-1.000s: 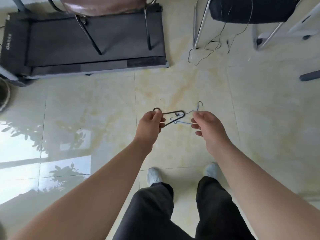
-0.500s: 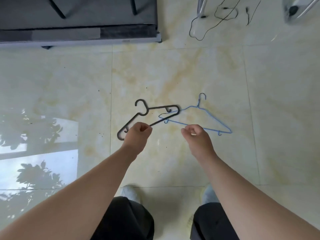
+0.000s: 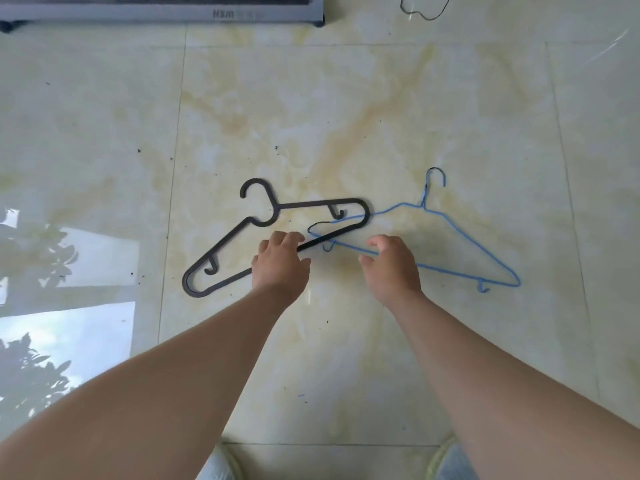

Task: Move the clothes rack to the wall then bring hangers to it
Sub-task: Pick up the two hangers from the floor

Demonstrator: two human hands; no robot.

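A black plastic hanger lies flat on the tiled floor, hook pointing away from me. Its right end overlaps the left tip of a thin blue wire hanger, which also lies flat. My left hand hovers over the black hanger's lower bar, fingertips touching it, thumb apart. My right hand is over the blue hanger's lower wire, fingers loosely curled onto it, thumb apart. Neither hanger is lifted. No clothes rack is in view.
The grey base of a treadmill runs along the top left edge. A black cable lies on the floor at the top right. My shoes show at the bottom edge. Window light reflects on the left tiles.
A second ago I held both hangers up in the air. They now lie flat on the floor, my view has dropped closer, and my fingers have loosened over them.
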